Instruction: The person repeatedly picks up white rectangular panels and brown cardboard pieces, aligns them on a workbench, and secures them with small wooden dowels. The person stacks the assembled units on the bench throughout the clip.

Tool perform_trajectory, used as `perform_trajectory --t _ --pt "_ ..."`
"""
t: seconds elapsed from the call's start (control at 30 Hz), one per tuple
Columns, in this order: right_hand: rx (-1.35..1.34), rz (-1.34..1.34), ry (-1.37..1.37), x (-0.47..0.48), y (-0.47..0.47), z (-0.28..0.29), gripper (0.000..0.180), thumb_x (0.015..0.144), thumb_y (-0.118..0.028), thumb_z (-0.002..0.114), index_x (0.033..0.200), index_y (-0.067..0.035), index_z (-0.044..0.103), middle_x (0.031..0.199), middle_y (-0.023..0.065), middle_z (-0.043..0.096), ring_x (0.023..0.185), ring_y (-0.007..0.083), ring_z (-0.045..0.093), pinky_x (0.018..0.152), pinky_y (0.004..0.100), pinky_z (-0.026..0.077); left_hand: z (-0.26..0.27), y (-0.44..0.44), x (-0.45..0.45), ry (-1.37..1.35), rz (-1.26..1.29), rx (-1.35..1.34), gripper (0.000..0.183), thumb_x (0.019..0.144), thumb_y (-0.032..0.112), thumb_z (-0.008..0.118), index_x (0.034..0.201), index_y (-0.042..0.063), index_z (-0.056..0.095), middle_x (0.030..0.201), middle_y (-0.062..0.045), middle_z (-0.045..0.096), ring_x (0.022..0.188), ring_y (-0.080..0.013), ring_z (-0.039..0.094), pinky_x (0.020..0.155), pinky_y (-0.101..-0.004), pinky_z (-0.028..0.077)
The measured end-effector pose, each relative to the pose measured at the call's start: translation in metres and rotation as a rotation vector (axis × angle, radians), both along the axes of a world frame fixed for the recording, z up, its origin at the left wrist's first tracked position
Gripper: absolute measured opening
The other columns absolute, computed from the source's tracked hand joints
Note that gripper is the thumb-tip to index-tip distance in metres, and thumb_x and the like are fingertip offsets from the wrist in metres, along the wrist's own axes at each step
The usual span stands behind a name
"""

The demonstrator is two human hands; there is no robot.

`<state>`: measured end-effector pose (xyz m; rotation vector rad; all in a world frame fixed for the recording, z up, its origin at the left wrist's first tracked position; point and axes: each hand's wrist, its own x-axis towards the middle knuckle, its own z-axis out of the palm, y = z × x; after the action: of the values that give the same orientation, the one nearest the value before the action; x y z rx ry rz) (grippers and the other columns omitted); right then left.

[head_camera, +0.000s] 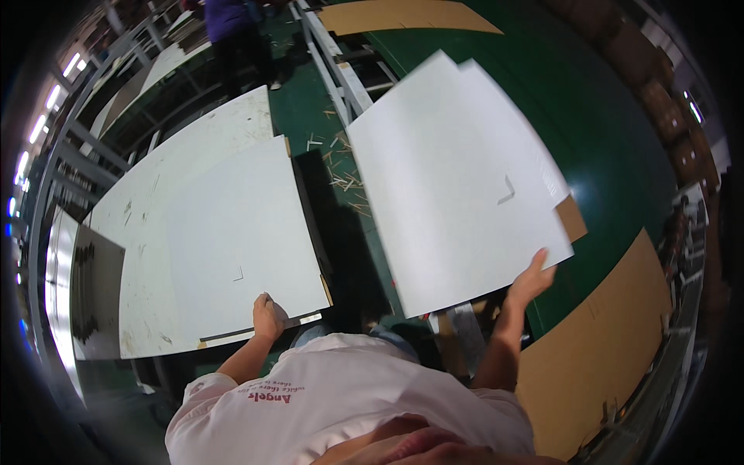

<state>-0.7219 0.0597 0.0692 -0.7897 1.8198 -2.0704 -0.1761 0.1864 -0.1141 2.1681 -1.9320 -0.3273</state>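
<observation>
My left hand [268, 317] grips the near edge of a white sheet [244, 221] that lies over a marked white tabletop; its thumb rests on top and its fingers are hidden beneath. A small L-shaped slit shows in this sheet above the hand. Out to the right, my right hand [533, 279] grips the near right corner of another large white sheet [442, 192], thumb on top. That sheet also has an L-shaped slit. Brown cardboard [571, 219] sticks out from its right side.
The marked white tabletop [145, 290] is at the left, beside dark floor [343, 256] with scattered thin offcuts [347, 181]. Brown boards [598, 343] lie on the green surface [616, 192] at right. Metal rails [331, 64] run beyond. A person [232, 35] in purple stands at the upper left.
</observation>
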Motion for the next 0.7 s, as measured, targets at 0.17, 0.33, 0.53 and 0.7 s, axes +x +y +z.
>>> perform_trajectory --t 0.17,0.33,0.53,0.7 --pt "0.417 -0.093 -0.425 -0.051 -0.047 -0.267 0.053 0.085 -0.029 0.071 0.117 0.010 0.055 0.111 0.0196 0.060 0.094 0.0306 0.061 0.074 0.0417 0.051 -0.001 -0.022 -0.012 0.012 -0.057 -0.070 0.050 0.059 -0.001 0.066 0.107 -0.011 0.054 0.123 -0.028 0.050 0.118 -0.0430 0.046 0.103 -0.0436 0.039" --pt "0.150 0.574 -0.843 0.058 -0.109 -0.129 0.043 0.079 -0.014 0.073 0.115 0.003 0.056 0.106 0.0143 0.062 0.089 0.0268 0.062 0.064 0.0375 0.052 0.001 0.000 -0.005 -0.031 -0.013 -0.153 0.039 0.066 -0.002 0.059 0.103 -0.013 0.053 0.118 -0.029 0.053 0.113 -0.0444 0.050 0.101 -0.0457 0.040" --pt "0.284 1.009 -0.800 0.228 -0.095 -0.068 0.037 0.082 -0.003 0.065 0.117 -0.007 0.053 0.100 0.0098 0.059 0.081 0.0242 0.060 0.052 0.0355 0.052 -0.001 -0.001 0.004 0.278 0.124 -0.086 0.032 0.072 0.001 0.055 0.101 -0.014 0.053 0.117 -0.028 0.053 0.109 -0.0430 0.051 0.097 -0.0476 0.041" --pt "0.381 1.172 -0.899 0.379 0.010 -0.087 0.039 0.089 0.000 0.057 0.125 -0.005 0.046 0.107 0.0121 0.058 0.081 0.0247 0.063 0.056 0.0348 0.057 0.006 0.002 0.012 -0.031 -0.130 0.161 0.050 0.067 0.015 0.068 0.108 -0.010 0.056 0.119 -0.028 0.053 0.108 -0.0403 0.053 0.099 -0.0468 0.040"
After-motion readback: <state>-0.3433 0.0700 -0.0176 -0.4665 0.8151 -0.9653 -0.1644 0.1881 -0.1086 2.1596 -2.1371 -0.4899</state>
